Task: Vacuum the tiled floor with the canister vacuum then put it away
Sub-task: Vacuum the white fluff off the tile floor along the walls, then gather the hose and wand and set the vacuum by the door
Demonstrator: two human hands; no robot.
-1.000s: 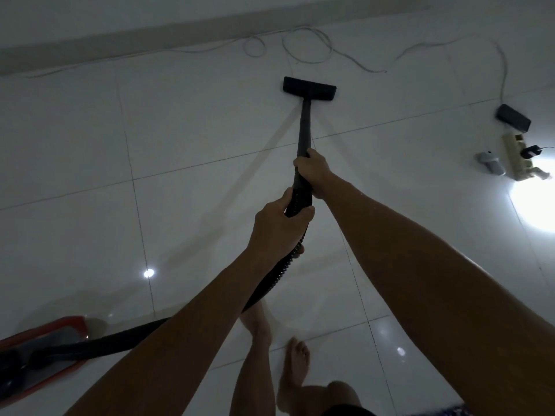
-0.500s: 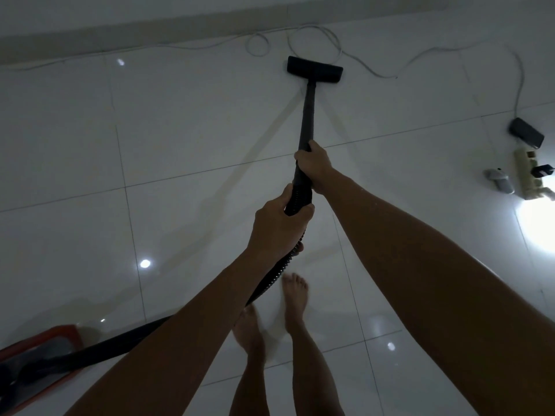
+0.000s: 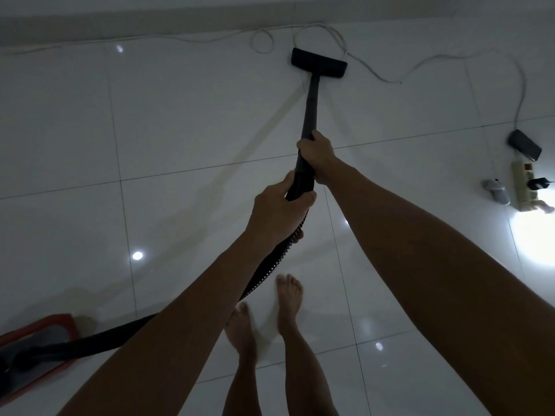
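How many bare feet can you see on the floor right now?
2. The left foot stands on the tiled floor below the hose; the right foot is just beside it, slightly ahead. Neither is hidden.

The room is dim and grey-blue, with one blown-out white glare patch on the glossy white tiled floor point(image 3: 75, 121) at about three to four o'clock, and several small round ceiling-light reflections scattered from seven to five o'clock. The black vacuum wand with its flat floor head point(image 3: 311, 94) throws a long faint shadow toward eight o'clock. Wide-angle bowing bends the tile joints near the edges, and the bare feet point(image 3: 288, 298) are slightly smeared.
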